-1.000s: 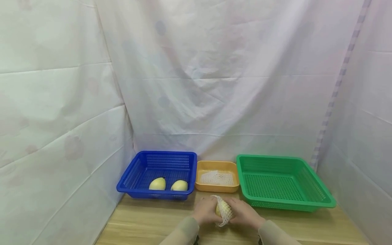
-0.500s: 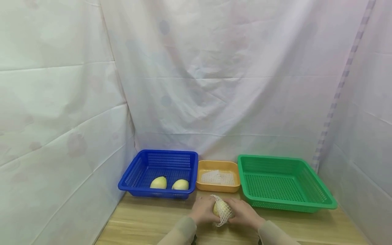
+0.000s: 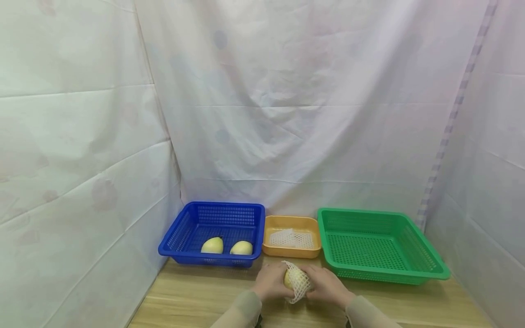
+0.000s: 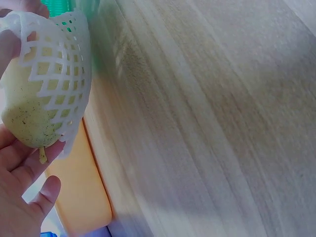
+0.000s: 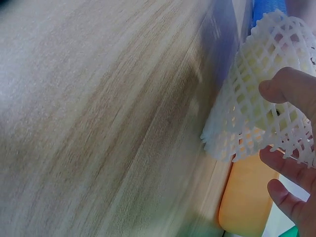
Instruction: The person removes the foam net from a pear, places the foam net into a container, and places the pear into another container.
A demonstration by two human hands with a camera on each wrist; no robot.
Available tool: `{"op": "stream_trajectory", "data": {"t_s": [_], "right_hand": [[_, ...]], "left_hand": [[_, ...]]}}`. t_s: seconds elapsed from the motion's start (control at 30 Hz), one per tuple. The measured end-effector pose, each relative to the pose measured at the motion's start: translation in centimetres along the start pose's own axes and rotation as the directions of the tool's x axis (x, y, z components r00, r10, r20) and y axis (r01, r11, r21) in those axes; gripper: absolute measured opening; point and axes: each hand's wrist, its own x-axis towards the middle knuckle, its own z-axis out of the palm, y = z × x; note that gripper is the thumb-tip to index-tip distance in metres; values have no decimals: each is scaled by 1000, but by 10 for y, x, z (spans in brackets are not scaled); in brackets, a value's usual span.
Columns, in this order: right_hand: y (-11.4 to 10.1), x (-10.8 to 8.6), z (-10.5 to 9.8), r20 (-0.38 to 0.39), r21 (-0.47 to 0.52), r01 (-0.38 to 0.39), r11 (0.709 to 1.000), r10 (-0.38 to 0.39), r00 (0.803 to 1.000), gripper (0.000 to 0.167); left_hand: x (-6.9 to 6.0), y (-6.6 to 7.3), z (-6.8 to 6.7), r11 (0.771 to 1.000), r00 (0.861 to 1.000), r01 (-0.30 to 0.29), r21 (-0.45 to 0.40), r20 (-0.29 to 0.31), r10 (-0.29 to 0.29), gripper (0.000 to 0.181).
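Observation:
A yellow pear (image 4: 24, 106) is partly inside a white foam fruit net (image 5: 237, 113), held above the table just in front of the small orange basket. My left hand (image 3: 272, 282) grips the pear near its stem end, where the stem and speckled skin show bare in the left wrist view. My right hand (image 3: 327, 284) holds the netted side, its thumb pressing on the mesh in the right wrist view. One end of the net hangs open past the pear there. The palms are mostly hidden.
A blue basket (image 3: 170, 252) with two pears (image 3: 212, 245) stands at the left. The orange basket (image 3: 291, 252) in the middle holds flat foam nets (image 3: 289, 238). A green basket (image 3: 385, 273) stands at the right. White curtains (image 3: 262, 136) enclose the wooden table (image 3: 184, 296).
The pear and net have shifted slightly left in the head view, and the mesh appears to cover a little more of the pear. Both hands keep their hold.

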Motion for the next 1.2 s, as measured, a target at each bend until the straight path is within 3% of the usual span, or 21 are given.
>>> {"op": "stream_trajectory", "data": {"t_s": [0.4,0.73,1.2], "right_hand": [[2,-2,1,-3,-18,-15,1000,15,1000,66],[-5,-2,3,-2,83,-29,996,29,1000,88],[-3,3,10,16,75,-41,996,40,999,85]], "left_hand": [[-2,1,-2,999,999,33,-37,18,-32,53],[-2,0,3,996,997,69,-58,22,-67,59],[-1,-1,9,997,999,45,-69,-1,-46,53]]}}
